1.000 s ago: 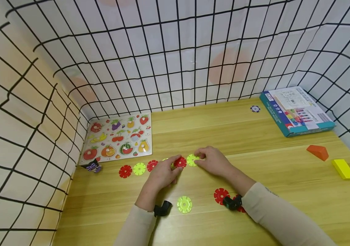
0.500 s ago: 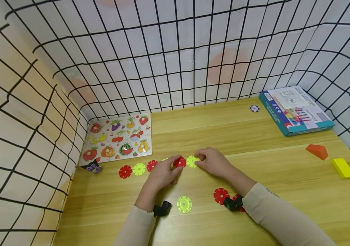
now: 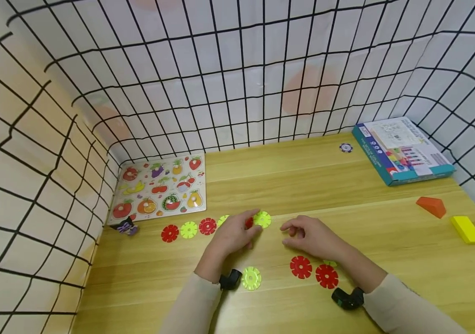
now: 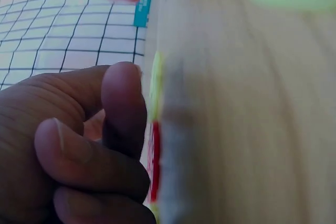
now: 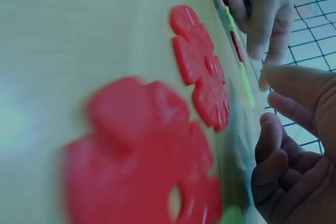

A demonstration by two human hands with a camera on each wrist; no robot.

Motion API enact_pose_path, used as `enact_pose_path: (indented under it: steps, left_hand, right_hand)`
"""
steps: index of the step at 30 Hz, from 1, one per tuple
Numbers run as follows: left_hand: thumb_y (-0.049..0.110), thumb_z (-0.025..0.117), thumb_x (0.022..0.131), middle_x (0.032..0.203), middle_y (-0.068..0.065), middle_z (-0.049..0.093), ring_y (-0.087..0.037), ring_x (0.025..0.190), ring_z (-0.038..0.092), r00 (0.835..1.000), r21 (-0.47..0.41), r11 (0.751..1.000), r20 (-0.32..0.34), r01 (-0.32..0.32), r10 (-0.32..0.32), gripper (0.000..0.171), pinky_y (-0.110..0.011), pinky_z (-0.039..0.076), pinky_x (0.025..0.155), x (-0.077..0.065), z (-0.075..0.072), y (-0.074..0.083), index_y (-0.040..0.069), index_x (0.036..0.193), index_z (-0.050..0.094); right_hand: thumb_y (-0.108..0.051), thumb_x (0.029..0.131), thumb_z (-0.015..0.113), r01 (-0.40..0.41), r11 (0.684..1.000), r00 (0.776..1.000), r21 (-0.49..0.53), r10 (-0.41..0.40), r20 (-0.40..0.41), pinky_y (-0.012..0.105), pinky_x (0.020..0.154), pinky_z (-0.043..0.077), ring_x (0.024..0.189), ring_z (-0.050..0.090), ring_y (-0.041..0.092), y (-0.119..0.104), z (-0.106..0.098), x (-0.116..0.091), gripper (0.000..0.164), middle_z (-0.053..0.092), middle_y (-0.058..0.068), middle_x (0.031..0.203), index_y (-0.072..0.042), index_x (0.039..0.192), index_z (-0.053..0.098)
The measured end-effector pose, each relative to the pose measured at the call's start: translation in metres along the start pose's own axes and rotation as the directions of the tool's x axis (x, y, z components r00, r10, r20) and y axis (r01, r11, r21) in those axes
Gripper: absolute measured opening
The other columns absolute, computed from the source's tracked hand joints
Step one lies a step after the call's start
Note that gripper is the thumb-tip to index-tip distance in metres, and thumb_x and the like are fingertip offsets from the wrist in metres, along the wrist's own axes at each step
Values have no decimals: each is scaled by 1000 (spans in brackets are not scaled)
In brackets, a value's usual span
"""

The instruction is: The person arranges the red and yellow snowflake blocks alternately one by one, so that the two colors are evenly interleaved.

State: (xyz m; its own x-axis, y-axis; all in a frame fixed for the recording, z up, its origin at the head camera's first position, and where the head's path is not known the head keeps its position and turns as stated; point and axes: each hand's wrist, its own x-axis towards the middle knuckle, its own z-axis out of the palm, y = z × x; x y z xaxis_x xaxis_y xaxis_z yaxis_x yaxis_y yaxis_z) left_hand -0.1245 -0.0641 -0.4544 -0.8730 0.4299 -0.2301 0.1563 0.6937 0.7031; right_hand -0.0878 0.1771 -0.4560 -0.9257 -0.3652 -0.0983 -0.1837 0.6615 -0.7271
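A row of flat notched plastic discs, red and yellow-green in turn, lies on the wooden table. My left hand [image 3: 231, 234] is over the row's right part, thumb and forefinger apart beside the end yellow-green disc [image 3: 262, 220]. It partly covers a red disc [image 3: 249, 223], which shows edge-on in the left wrist view. My right hand [image 3: 314, 237] is right of the row with nothing in it, fingers loosely bent. Below it lie two red discs [image 3: 301, 267] and a partly hidden yellow-green disc [image 3: 330, 263]. Another yellow-green disc [image 3: 251, 278] lies near my left wrist.
A fruit puzzle board [image 3: 160, 188] lies at the back left, with a small dark purple figure [image 3: 126, 226] by its corner. Toward the right are a teal-edged box [image 3: 404, 149], a poker chip [image 3: 346, 147], an orange block [image 3: 431, 207] and a yellow block [image 3: 467, 229]. Black wire mesh [image 3: 243, 93] encloses the table.
My right hand has let go of the end yellow-green disc and drawn back right and toward me. My left hand has shifted right along the row, from the red disc toward the end disc.
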Motion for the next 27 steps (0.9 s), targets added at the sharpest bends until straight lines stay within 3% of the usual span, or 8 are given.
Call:
enact_pose_path:
  steps: [5,10,15,27]
  left_hand:
    - [37,59,89,49,2,57,-17,38,53,999,3,999,18,35,-35,51,-32,44,41,5,4,1,31,137,44]
    - [35,59,90,50,0,57,-18,38,52,999,-15,999,20,45,-44,50,-32,44,39,6,5,3,31,137,43]
    - [33,59,90,51,-1,57,-18,37,53,998,-24,998,20,57,-56,49,-32,44,39,7,6,5,31,137,44]
    - [33,58,91,47,2,56,-17,36,52,998,2,998,12,66,-66,46,-31,43,38,8,9,6,32,135,46]
  right_hand:
    - [-40,75,75,29,998,995,-49,-25,92,24,66,46,74,51,12,4,-4,-26,39,56,-8,87,-20,106,66]
    - [-50,71,74,36,991,992,-130,-19,128,27,74,46,82,51,6,5,-6,-40,46,54,-13,90,-23,107,66]
    - [-53,69,75,49,986,989,-157,-26,147,28,76,45,82,49,5,8,-4,-43,46,51,-15,90,-29,107,65]
    - [-46,73,75,75,985,987,-156,-52,149,26,74,43,82,47,7,7,-5,-43,32,51,-15,89,-33,100,66]
